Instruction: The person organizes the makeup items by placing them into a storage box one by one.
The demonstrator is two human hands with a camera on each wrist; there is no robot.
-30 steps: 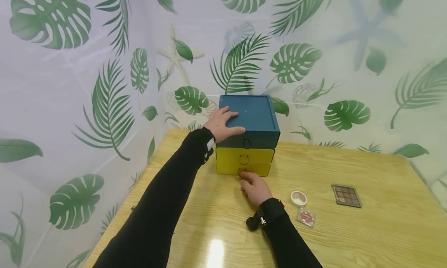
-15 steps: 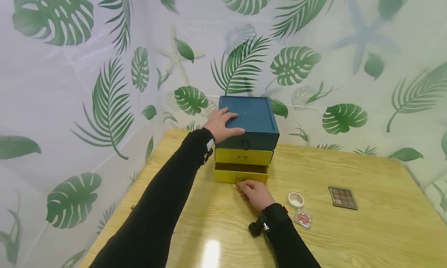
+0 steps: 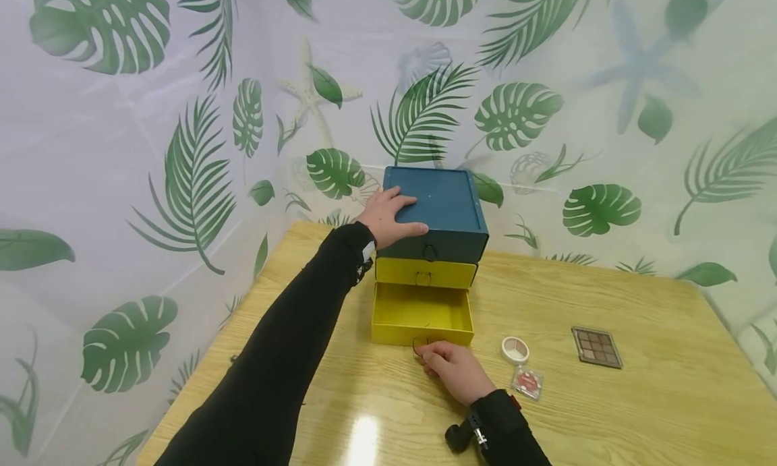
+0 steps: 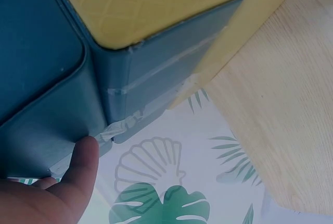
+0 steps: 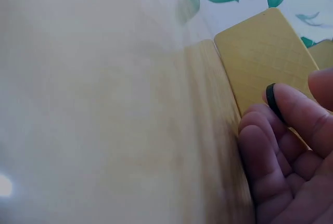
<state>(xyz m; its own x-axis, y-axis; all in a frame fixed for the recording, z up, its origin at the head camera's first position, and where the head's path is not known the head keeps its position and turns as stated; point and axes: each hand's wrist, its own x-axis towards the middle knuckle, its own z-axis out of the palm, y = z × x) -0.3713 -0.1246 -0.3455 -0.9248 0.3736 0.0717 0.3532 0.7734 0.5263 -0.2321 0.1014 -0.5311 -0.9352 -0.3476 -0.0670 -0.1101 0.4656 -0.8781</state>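
A small drawer cabinet with a dark blue top (image 3: 440,196) and yellow lower drawers stands at the table's back. My left hand (image 3: 391,222) rests on its top left edge, fingers spread over the blue surface. The bottom yellow drawer (image 3: 391,334) is pulled out, its inside bare where visible. In front of it, my right hand (image 3: 460,371) grips its black loop handle (image 5: 271,98), the index finger hooked through the loop. The middle yellow drawer (image 3: 394,272) and the blue top drawer (image 3: 400,249) are closed.
Right of the drawers lie a round white-rimmed compact (image 3: 515,350), a small clear case with red makeup (image 3: 527,382) and an eyeshadow palette (image 3: 597,347). All are on the wooden table (image 3: 655,412). A leaf-patterned curtain (image 3: 340,61) hangs behind and to the left.
My right hand has drawn the bottom drawer out toward me by its loop, from closed to well open. My left hand has stayed on the cabinet top.
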